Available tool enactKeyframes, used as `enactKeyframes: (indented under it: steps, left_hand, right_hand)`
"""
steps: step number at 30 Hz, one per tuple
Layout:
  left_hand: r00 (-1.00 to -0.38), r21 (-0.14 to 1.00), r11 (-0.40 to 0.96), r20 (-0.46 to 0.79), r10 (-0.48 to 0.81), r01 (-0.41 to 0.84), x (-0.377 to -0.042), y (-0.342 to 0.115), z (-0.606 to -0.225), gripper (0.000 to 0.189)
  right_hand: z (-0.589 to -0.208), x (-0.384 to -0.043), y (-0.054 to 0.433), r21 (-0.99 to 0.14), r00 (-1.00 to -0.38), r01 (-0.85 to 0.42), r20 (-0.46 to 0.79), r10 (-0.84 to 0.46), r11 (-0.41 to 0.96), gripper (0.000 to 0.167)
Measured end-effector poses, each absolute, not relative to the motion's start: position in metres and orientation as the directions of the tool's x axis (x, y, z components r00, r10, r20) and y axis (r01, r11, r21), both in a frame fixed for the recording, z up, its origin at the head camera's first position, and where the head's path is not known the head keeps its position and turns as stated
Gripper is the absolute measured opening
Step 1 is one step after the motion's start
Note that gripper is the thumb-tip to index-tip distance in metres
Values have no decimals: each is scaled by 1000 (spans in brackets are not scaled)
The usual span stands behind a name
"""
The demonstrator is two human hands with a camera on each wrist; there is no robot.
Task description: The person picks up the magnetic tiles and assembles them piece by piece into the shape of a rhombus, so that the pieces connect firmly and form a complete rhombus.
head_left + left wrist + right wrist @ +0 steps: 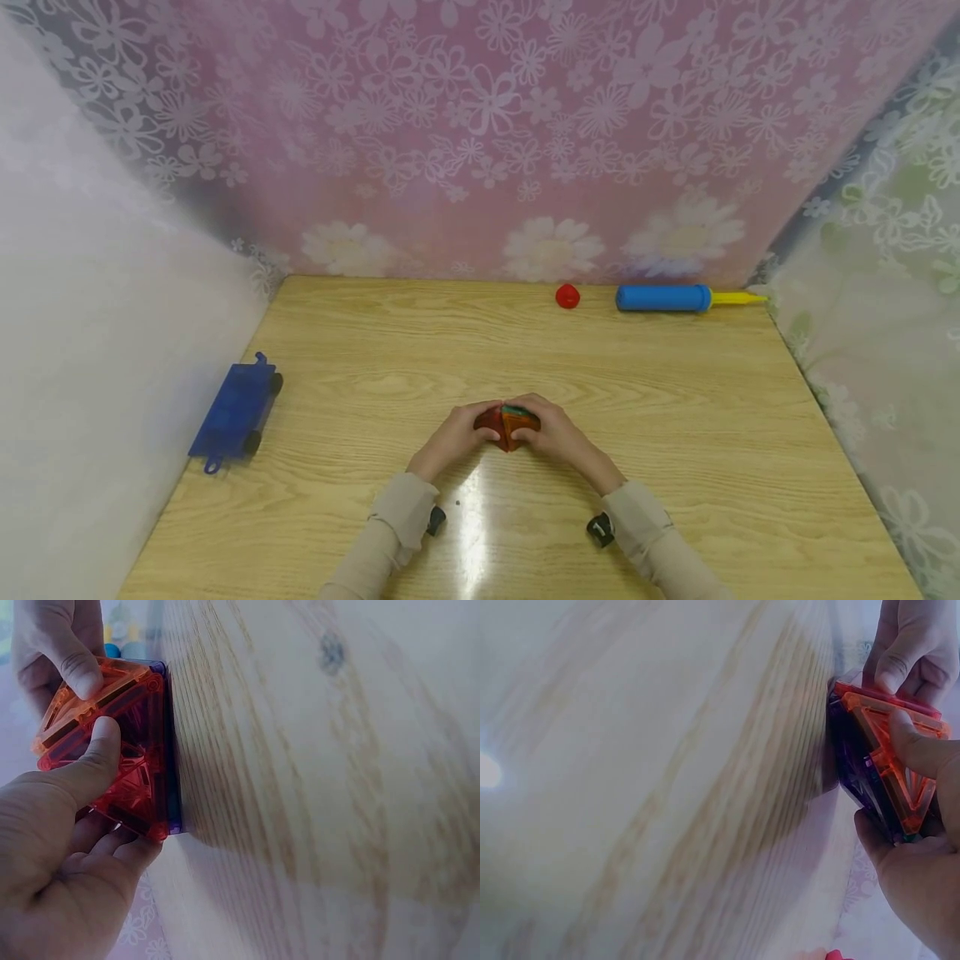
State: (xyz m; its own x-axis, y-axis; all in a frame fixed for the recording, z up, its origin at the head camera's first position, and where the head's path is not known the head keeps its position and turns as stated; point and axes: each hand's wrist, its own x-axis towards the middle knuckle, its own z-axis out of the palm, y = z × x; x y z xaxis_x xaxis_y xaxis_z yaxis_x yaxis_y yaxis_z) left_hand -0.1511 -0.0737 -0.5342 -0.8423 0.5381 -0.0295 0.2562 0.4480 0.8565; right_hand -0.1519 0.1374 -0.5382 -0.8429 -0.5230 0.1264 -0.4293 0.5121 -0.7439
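At the middle of the table, my left hand [459,435] and my right hand [557,429] meet around translucent magnetic tiles. My left fingers and thumb grip the red magnetic tiles [139,776], which stand at the table surface in the left wrist view. Against them lies an orange triangular magnetic tile [889,750], gripped by my right hand with its thumb on the frame. Purple tiles [855,754] show beside the orange one, and a green edge [516,411] peeks out on top in the head view. My fingers hide how the pieces join.
A blue toy wagon [238,410] with dark wheels stands at the table's left edge. Near the back curtain lie a small red cap-like piece [567,296] and a blue hand pump [663,298] with a yellow nozzle. Flowered curtains border the wooden table [375,333].
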Motion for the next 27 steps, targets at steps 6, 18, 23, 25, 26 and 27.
enactKeyframes:
  steps: [6, 18, 23, 25, 26, 27]
  left_hand:
    - [-842, 841, 477, -49, 537, 255, -151, -75, -534, 50]
    - [-833, 834, 490, -70, 549, 252, -148, -78, -535, 54]
    - [-833, 838, 472, -38, 552, 275, -149, -78, -536, 53]
    - [-832, 837, 468, -28, 554, 283, -151, -77, -537, 52]
    - [-832, 838, 467, -28, 554, 283, -152, -76, -537, 52]
    - [-832, 840, 466, -32, 554, 278, -153, -75, -538, 52]
  right_hand:
    - [-538, -152, 138, -754, -847, -411, 109, -520, 512, 47]
    - [-543, -142, 146, -780, -895, -343, 102, -435, 523, 53]
    - [-546, -141, 152, -771, -903, -352, 132, -408, 531, 46]
    - [-546, -141, 154, -770, -902, -365, 152, -404, 524, 43]
    - [-547, -142, 155, -770, -902, -368, 159, -401, 521, 42]
    - [-547, -143, 156, -771, -903, -369, 164, -397, 520, 42]
